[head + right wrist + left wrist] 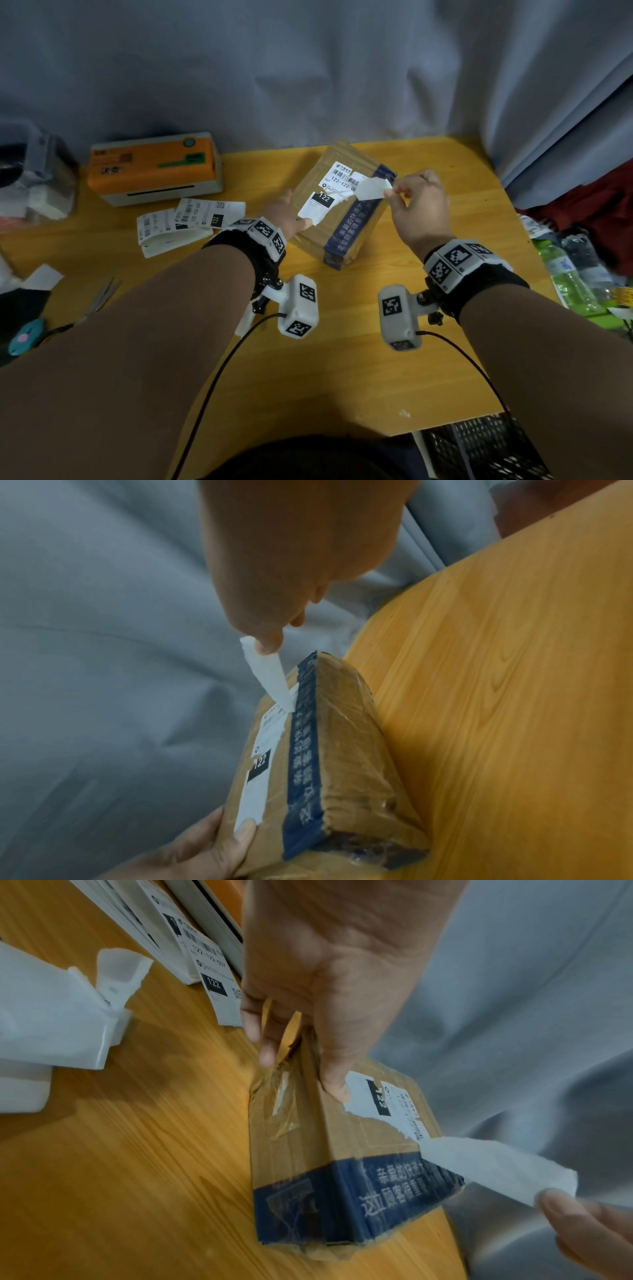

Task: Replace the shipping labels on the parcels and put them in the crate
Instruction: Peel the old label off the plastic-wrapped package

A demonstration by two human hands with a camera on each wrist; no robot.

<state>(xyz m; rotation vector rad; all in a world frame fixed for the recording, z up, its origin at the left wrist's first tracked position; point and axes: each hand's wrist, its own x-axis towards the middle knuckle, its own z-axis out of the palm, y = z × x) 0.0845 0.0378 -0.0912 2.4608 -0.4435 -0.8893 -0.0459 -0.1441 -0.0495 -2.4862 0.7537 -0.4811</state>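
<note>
At frame centre, the right hand (274, 588) pinched a torn white label strip (268, 677) rising from the brown cardboard parcel (346, 750) with blue tape; the left hand (205, 850) gripped its lower-left corner.

Count on my bench: 1 parcel, 1 printer, 2 hands.

One cardboard parcel (342, 209) with one torn label (325, 195) on it, plus one peeled strip (373, 189) in my right hand (419, 209); my left hand (286, 217) makes two. One orange label printer (154, 168). At least two printed labels (205, 214) lie loose atop a stack; can't count the stack. One pair of scissors (99, 298), one black crate (486, 448), two plastic bottles (568, 270).
</note>
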